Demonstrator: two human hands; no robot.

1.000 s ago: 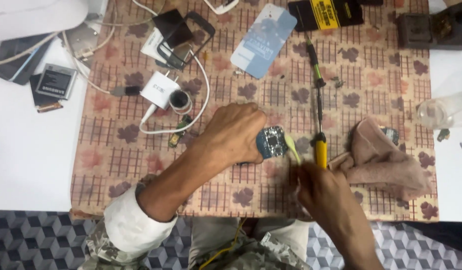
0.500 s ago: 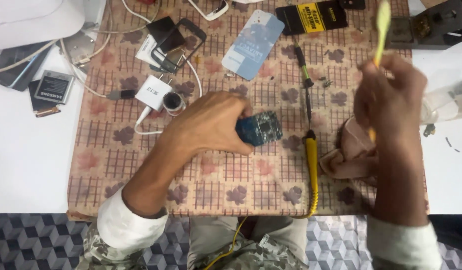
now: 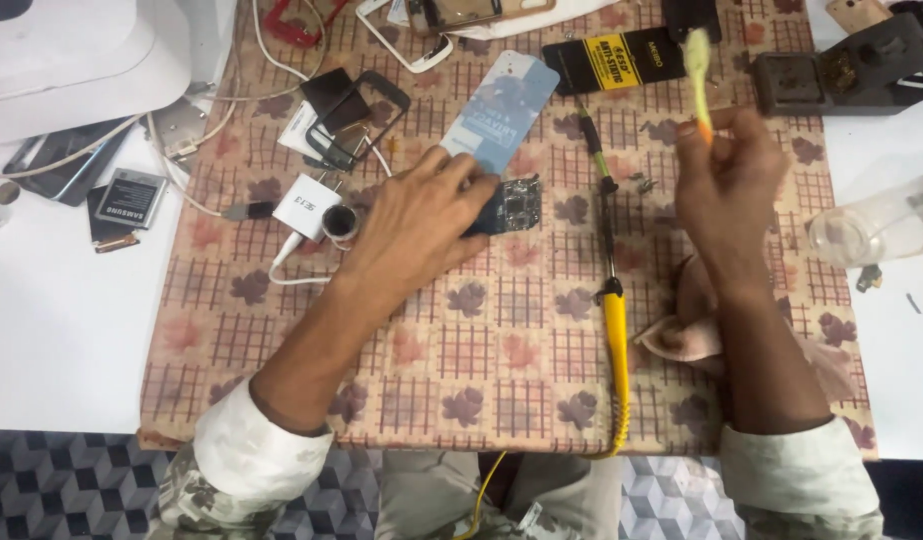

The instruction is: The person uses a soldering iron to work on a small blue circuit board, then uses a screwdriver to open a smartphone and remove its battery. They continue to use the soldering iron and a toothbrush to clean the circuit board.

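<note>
Pressed flat under our left hand [image 3: 422, 215], a small blue circuit board [image 3: 512, 205] lies on the leaf-patterned mat [image 3: 502, 350]; the fingers curl over its left part, leaving only its right end visible, just left of centre in the scene. Our right hand [image 3: 730, 185] is raised at the right, its fingers closed around the handle of a yellow-green toothbrush [image 3: 698, 60], whose bristled head points toward the far edge.

Between the two hands, a soldering iron [image 3: 610, 270] with a yellow handle lies lengthwise on the mat, tip pointing far, its yellow cord running off the near edge. A pink cloth [image 3: 687, 335] lies crumpled beside the iron's handle, partly under our right forearm.

Containers: a clear plastic vessel [image 3: 882, 225] lies on its side on the white table [image 3: 62, 340] at the right; we cannot tell whether it holds anything. A dark holder [image 3: 842, 70] stands at the far right corner, its contents unclear.

Just far of the left hand, a pale blue card [image 3: 502, 110] rests tilted, touching the fingertips. To its left lie a white charger block [image 3: 307, 205] with its cable, a black phone frame [image 3: 357, 115], and, off the mat, a flat phone battery [image 3: 130, 197]. A black and yellow packet [image 3: 617, 60] lies at the far edge.
</note>
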